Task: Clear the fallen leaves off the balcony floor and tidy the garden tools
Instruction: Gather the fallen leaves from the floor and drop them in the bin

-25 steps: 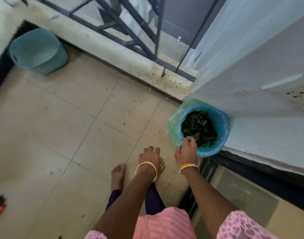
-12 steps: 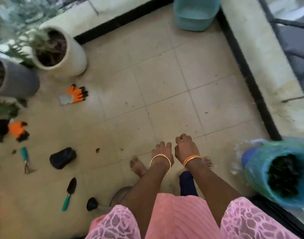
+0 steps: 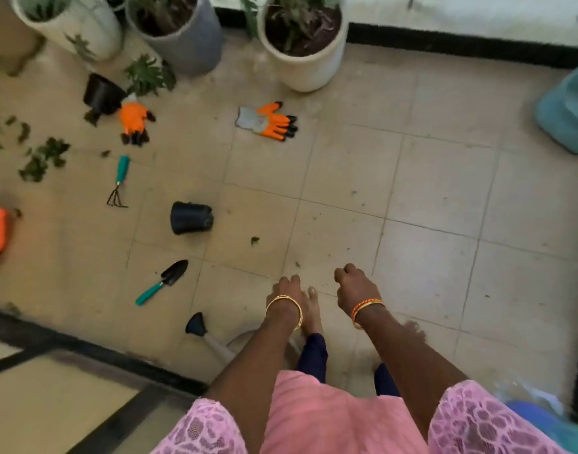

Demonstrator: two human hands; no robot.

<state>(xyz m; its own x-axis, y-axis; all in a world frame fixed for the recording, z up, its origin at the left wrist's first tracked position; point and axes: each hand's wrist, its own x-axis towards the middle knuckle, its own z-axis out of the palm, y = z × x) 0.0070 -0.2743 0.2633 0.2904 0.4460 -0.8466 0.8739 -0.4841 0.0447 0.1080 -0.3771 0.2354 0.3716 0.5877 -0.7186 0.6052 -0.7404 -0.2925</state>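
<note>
**Back from the bin, leaves and tools still out**

Turned away from the lined bin, the view now faces the planters, and both hands hang over the floor [image 3: 428,198] holding nothing: left hand [image 3: 289,290] and right hand [image 3: 353,286] with fingers loosely curled. Judged from this, the job is partly done. Fallen leaves [image 3: 41,157] still lie near the floor's left edge, one scrap [image 3: 254,240] mid-floor. Untidied: hand rake [image 3: 118,180], trowel [image 3: 163,281], two orange gloves [image 3: 269,121] [image 3: 135,122], two tipped black pots [image 3: 191,217] [image 3: 102,93]. A watering can [image 3: 212,339] sits just beside the feet, a likely trip hazard.
</note>
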